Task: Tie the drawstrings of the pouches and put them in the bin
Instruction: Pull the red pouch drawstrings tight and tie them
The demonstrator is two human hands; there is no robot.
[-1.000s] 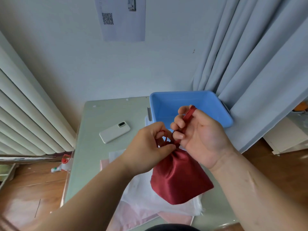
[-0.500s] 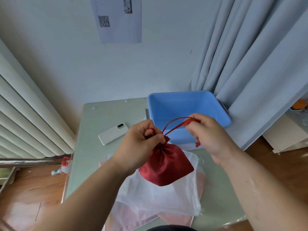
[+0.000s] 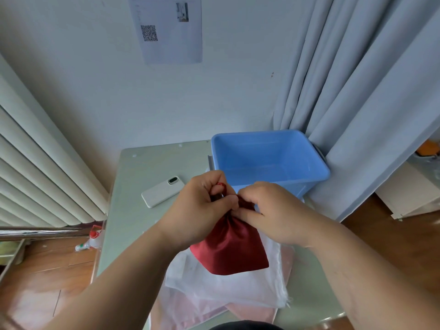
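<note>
Pale wall behind, grey curtain crowding the right. Green worktop below, blue bin at its far right corner, open-topped, nothing visible inside. Red pouch held up over a white mesh pouch and a pink pouch, just short of the bin's near wall. Left grip curled round the gathered neck, red drawstring looping over a finger; right grip pinching the neck from the other side. Looks light, limp, satin-slick: likely to slip through loose fingers, so best taken at the cinched neck or by the cord, not the body. Short hop forward into the bin; phone well left, curtain touching the bin's right side.
</note>
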